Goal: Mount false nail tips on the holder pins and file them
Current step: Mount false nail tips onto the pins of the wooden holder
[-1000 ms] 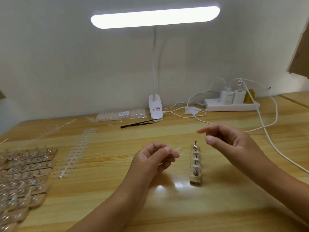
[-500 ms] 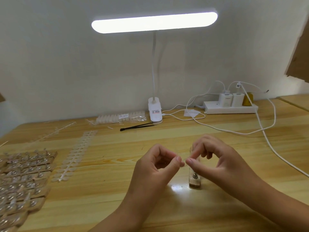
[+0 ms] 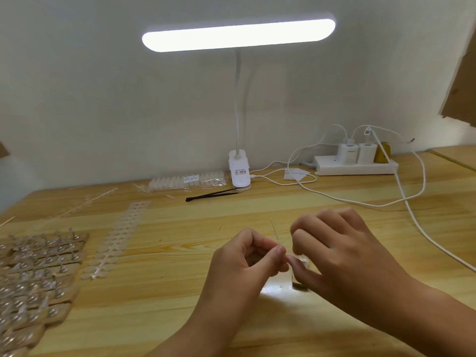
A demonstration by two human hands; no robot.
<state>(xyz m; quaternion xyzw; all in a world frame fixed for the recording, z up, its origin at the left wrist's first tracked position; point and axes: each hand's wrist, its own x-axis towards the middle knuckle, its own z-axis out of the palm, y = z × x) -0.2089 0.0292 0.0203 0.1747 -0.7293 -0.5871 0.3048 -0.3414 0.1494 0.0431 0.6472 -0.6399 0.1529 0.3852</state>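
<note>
My left hand (image 3: 244, 261) pinches a thin clear nail-tip strip (image 3: 275, 231) between thumb and forefinger; the strip sticks up and away from the fingertips. My right hand (image 3: 340, 251) is curled just to its right, thumb tip against the left thumb, pinching a small clear nail tip (image 3: 303, 259). Under the right hand stands the small wooden holder block (image 3: 298, 285). Only its near end shows, and its pins are hidden by the fingers.
Rows of wooden holders with mounted tips (image 3: 33, 279) fill the left edge. A long strip of nail tips (image 3: 116, 238) lies beside them. Black tweezers (image 3: 211, 195), a bag of tips (image 3: 188, 181), the lamp base (image 3: 239, 173), a power strip (image 3: 355, 167) and white cables (image 3: 422, 228) lie behind.
My right hand came down and left from above the holder, curled, and met the left fingertips over the block. The left hand moved slightly right.
</note>
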